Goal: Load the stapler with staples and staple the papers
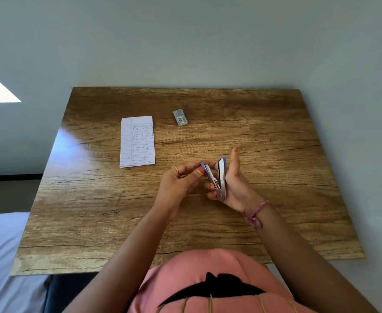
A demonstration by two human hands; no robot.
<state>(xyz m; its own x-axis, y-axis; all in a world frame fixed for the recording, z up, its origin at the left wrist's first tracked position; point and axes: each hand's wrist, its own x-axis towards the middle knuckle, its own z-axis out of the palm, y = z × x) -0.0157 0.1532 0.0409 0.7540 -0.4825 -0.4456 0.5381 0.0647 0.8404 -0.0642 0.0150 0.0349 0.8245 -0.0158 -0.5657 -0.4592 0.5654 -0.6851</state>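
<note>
A small silver stapler [218, 179] with blue tips is swung open in a V above the middle of the wooden table [95, 222]. My right hand [235, 186] grips its lower body, fingers curled round it and the index finger raised. My left hand [181, 179] pinches the blue end of the opened arm between thumb and fingers. A stack of lined, handwritten papers [137, 141] lies flat to the left, apart from both hands. A small grey staple box [180, 117] sits behind the hands, toward the far edge.
A pale wall runs along the table's far edge and right side. A light bed sheet [2, 245] lies at the lower left beside the table. My pink-clothed torso [208, 285] is at the near edge.
</note>
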